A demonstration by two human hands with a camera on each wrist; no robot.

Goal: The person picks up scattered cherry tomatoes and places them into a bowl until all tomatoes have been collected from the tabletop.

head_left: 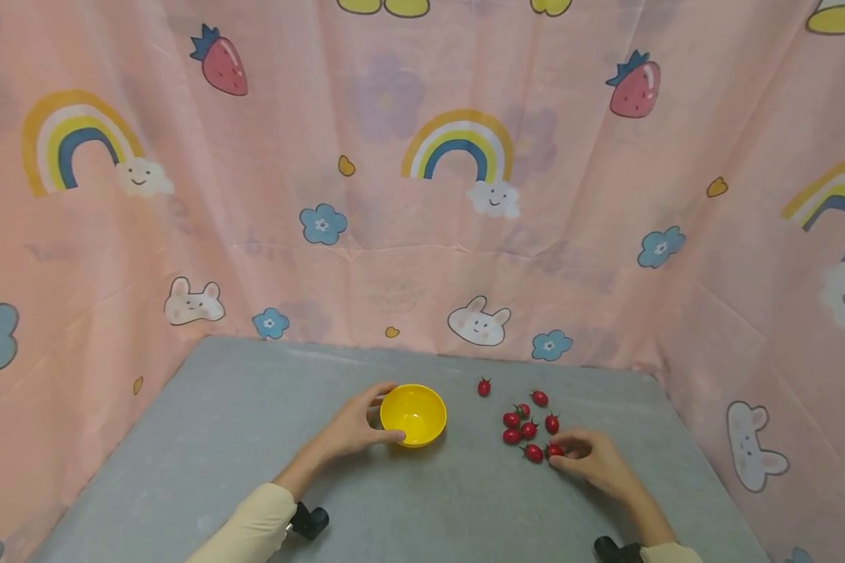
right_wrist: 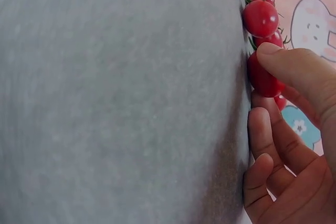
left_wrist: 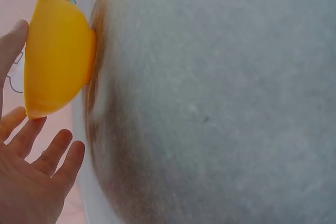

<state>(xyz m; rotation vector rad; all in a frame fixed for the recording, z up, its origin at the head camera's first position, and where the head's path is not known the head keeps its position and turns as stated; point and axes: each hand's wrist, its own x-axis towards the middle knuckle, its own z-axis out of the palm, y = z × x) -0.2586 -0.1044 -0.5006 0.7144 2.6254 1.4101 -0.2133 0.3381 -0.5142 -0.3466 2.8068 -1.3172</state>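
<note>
A small yellow bowl (head_left: 415,413) stands upright on the grey table. My left hand (head_left: 354,426) holds it from the left, with the thumb at the near rim and fingers at the far side; the other fingers (left_wrist: 70,165) are spread below it in the left wrist view. To the right, my right hand (head_left: 598,463) pinches a red cherry tomato (right_wrist: 262,74) between thumb and fingertips, low at the tabletop. Several more cherry tomatoes (head_left: 529,430) with green stems lie loosely grouped just left of this hand. The bowl's inside shows bare yellow.
One cherry tomato (head_left: 483,387) lies apart, between the bowl and the group, farther back. The grey table (head_left: 253,438) ends at a pink patterned curtain (head_left: 394,297) behind and at both sides. A dark camera mount (head_left: 310,521) sits at the left wrist.
</note>
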